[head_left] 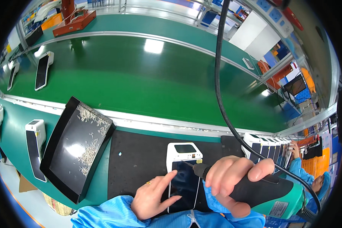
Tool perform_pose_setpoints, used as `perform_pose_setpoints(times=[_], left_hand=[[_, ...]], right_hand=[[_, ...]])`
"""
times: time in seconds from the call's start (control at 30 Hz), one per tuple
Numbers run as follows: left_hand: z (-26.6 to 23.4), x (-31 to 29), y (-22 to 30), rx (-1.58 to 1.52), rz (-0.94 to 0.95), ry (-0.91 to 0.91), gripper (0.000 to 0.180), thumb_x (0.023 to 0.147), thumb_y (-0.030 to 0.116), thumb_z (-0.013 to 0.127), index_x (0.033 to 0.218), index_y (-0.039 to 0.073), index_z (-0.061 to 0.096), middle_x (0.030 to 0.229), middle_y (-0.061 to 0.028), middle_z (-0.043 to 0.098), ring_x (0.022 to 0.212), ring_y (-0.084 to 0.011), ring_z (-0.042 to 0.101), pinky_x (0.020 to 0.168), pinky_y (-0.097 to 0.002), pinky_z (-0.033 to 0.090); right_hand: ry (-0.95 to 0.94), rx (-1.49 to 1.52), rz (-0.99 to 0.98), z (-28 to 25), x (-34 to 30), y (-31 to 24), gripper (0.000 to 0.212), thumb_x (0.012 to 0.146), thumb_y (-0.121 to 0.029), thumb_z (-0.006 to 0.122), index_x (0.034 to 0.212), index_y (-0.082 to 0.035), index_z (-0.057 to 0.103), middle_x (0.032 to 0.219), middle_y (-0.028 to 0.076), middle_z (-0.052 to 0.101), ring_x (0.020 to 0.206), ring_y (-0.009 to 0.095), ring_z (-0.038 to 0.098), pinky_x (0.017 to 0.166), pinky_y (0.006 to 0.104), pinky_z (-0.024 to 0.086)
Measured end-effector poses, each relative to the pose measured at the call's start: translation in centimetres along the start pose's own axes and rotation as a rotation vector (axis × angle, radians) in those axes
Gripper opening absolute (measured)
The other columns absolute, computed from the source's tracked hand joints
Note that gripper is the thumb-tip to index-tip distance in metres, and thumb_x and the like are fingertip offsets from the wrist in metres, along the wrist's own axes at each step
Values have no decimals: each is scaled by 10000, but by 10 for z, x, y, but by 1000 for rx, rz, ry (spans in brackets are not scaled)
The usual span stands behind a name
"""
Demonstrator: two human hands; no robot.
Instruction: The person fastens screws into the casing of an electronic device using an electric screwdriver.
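Note:
A white handheld terminal [185, 149] with a large dark screen lies on the black mat in front of me. My left hand [152, 197], with a ring on one finger, rests at its left side. The index finger touches the edge, and the thumb stretches over the screen's lower part. My right hand [231, 176] is closed round a green and black electric screwdriver [271, 195]. Its thin bit points left, over the terminal just below the small upper window. Whether the tip touches the terminal, I cannot tell.
Left of the mat [131, 155], a black tray [62, 159] holds many small screws. Beside it stands another terminal [34, 148]. A row of terminals [268, 146] sits at the right, near a co-worker's hand [294, 149]. A black cable [217, 76] hangs across the green conveyor [152, 76].

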State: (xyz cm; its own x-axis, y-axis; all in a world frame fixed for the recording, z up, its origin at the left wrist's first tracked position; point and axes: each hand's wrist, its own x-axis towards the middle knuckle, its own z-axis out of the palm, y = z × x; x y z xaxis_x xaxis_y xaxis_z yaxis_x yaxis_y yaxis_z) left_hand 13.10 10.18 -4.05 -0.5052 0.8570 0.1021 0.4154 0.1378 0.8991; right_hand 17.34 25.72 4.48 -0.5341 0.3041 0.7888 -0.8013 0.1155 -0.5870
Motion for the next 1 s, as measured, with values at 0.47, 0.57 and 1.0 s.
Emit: perform_pose_setpoints(times=[0.47, 0.57, 1.0], left_hand=[[7, -2, -13, 84, 135, -70, 521, 748, 175, 623, 1231, 98, 444, 733, -49, 498, 670, -189, 525, 602, -297, 431], [7, -4, -16, 79, 141, -50, 520, 750, 174, 621, 1233, 99, 443, 731, -48, 493, 663, -188, 523, 594, -296, 432], [10, -5, -17, 17, 134, -77, 547, 742, 140, 627, 1249, 93, 428, 713, -64, 448, 631, -200, 499, 581, -302, 433]], right_hand=[[-126, 28, 11, -6, 2, 17, 554, 749, -295, 680, 1061, -48, 294, 662, 56, 510, 517, 172, 537, 484, 287, 481], [-246, -21, 91, -12, 2, 16, 574, 734, -300, 695, 1062, -52, 294, 663, 54, 511, 516, 173, 537, 483, 290, 481], [-422, 4, 285, -13, 13, 13, 544, 679, -191, 750, 1024, -78, 346, 701, 66, 531, 574, 205, 556, 563, 354, 491]])
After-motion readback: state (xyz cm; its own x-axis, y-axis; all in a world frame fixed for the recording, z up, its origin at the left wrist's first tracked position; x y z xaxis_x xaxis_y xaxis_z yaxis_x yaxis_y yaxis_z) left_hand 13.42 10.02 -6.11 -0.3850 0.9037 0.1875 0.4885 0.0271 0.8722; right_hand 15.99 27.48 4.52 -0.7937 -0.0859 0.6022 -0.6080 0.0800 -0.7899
